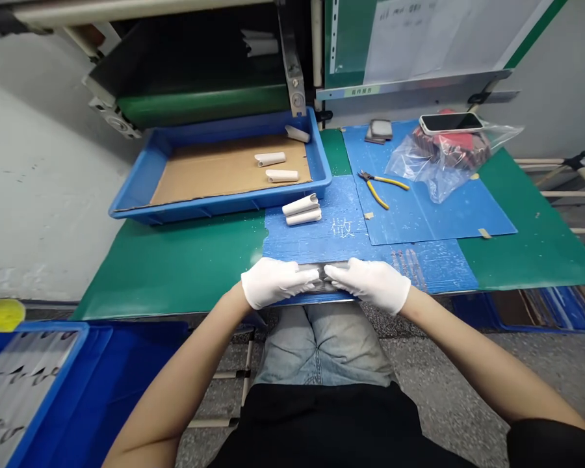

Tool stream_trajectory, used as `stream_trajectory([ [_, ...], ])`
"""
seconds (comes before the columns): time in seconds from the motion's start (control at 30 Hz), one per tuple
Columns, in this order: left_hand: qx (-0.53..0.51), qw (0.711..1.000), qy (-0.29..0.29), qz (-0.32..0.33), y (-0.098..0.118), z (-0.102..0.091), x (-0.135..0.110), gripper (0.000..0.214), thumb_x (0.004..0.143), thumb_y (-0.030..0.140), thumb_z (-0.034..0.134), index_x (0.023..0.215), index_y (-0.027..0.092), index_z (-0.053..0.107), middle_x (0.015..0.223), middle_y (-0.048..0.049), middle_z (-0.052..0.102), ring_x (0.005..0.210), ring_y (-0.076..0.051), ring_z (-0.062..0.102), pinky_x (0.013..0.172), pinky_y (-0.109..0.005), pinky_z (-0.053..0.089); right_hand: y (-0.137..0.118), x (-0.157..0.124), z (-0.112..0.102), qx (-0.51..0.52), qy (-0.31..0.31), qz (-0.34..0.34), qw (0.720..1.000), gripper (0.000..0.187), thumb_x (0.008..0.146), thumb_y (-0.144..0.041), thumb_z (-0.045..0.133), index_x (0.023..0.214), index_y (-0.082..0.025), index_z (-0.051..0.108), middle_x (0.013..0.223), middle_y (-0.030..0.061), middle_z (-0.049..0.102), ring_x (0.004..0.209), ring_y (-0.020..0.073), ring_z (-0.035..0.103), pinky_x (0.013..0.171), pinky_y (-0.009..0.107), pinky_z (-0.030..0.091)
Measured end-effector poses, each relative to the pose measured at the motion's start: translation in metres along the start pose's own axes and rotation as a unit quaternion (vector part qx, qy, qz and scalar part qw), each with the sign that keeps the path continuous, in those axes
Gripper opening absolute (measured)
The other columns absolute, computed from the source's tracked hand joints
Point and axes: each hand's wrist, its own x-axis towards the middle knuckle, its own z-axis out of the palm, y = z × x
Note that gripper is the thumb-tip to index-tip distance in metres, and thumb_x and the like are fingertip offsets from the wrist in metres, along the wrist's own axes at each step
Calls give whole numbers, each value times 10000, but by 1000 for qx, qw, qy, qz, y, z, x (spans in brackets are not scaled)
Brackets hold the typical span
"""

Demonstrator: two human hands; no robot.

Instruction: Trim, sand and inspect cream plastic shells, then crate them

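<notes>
We judge that the dark piece point(322, 286), beneath the left hand point(277, 284) and right hand point(373, 284), could slip toward the lap point(322, 344) if pressed unevenly, since it lies by the near edge of the bench point(185, 263). We find fingers nearly straight, laid over the piece, fingertips just apart; whether they grasp it underneath, we cannot tell.

The light is bright (the plastic bag point(436, 170) glints), edges stretched.
</notes>
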Motion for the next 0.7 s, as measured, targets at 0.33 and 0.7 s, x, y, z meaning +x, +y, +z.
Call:
stream_trajectory([
  [0.33, 67, 998, -15, 3, 6, -1, 1, 425, 1046, 625, 467, 1269, 408, 757, 705, -18, 650, 556, -120, 548, 525, -245, 232, -6, -3, 6, 10, -6, 27, 1000, 533, 1117, -575, 251, 1493, -349, 554, 944, 71, 641, 612, 130, 429, 591, 297, 175],
  [0.7, 27, 997, -46, -53, 13, 0, 8, 512, 1055, 658, 389, 1276, 384, 760, 751, -37, 670, 618, -129, 588, 556, -224, 329, -12, -1, 6, 11, 7, 56, 998, 539, 1110, -592, 264, 1459, -369, 610, 938, 78, 645, 656, 146, 486, 611, 291, 205],
])
